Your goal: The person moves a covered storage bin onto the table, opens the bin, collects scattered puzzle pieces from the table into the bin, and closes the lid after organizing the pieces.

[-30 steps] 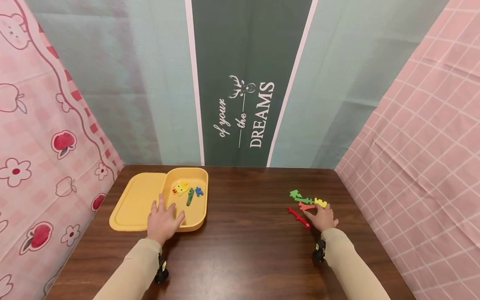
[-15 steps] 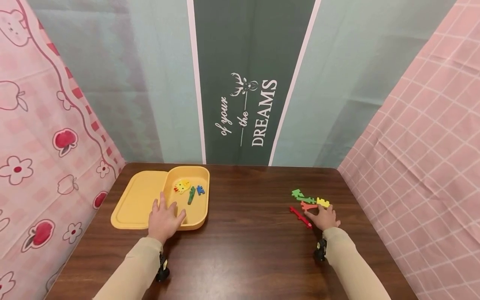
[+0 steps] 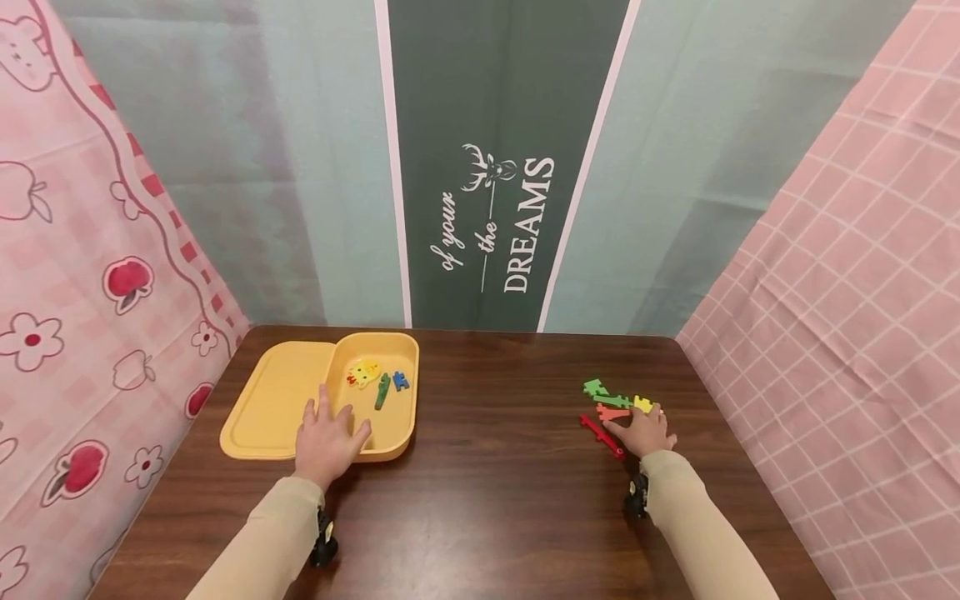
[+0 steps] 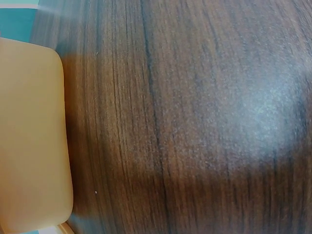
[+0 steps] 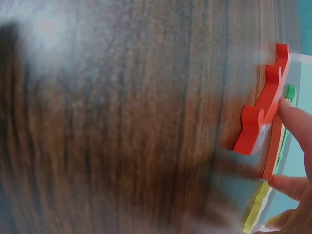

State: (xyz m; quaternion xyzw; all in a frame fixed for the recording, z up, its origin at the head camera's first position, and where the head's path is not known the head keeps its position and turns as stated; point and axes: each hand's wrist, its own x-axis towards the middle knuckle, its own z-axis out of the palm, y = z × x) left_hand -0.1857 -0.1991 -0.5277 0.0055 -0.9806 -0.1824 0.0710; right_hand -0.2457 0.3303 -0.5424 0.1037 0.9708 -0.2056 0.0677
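Observation:
My left hand (image 3: 327, 448), fingers spread, lies over the near left rim of the yellow box (image 3: 411, 429); whether it touches is unclear. A yellow animal-face piece (image 3: 363, 374), a dark green piece (image 3: 382, 392) and a blue puzzle piece (image 3: 401, 381) lie inside the box. At the right, my right hand (image 3: 647, 432) pinches an orange puzzle piece (image 5: 274, 146) between thumb and finger. Around it lie a red notched strip (image 3: 602, 437), two green puzzle pieces (image 3: 613, 401) and a yellow puzzle piece (image 3: 642, 403) partly behind the fingers.
The yellow lid (image 3: 277, 404) lies flat against the box's left side. Everything rests on a dark wooden table (image 3: 480, 500). A printed curtain (image 3: 480, 208) hangs behind, with pink cloths (image 3: 847, 317) at both sides.
My right hand has shifted slightly left, and the orange piece has moved left with it. The left hand stays over the box. Earlier, the view itself shifted slightly.

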